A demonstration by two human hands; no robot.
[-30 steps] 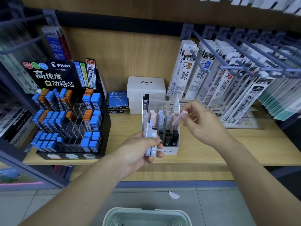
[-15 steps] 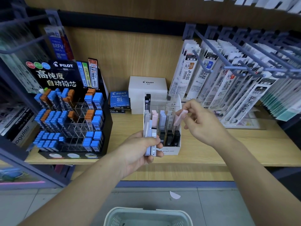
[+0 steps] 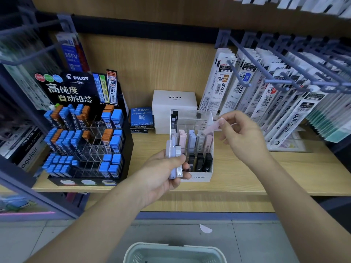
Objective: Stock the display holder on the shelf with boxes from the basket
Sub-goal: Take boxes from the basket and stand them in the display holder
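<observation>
Right hand (image 3: 245,137) pinches pink box (image 3: 213,127); left hand (image 3: 161,173) clamps spare boxes (image 3: 174,160). Lower it upright into the display holder (image 3: 197,177) slot at 3 o'clock (pink column).

A wooden shelf board (image 3: 284,168) runs across the view, with a wooden back panel (image 3: 161,63) behind it. Grey metal hooks (image 3: 284,76) stick out from a dark rail on the right side and carry hanging packets (image 3: 226,86). Below the shelf there is a pale tiled floor (image 3: 57,242), and a small white scrap (image 3: 205,229) lies on it.
</observation>
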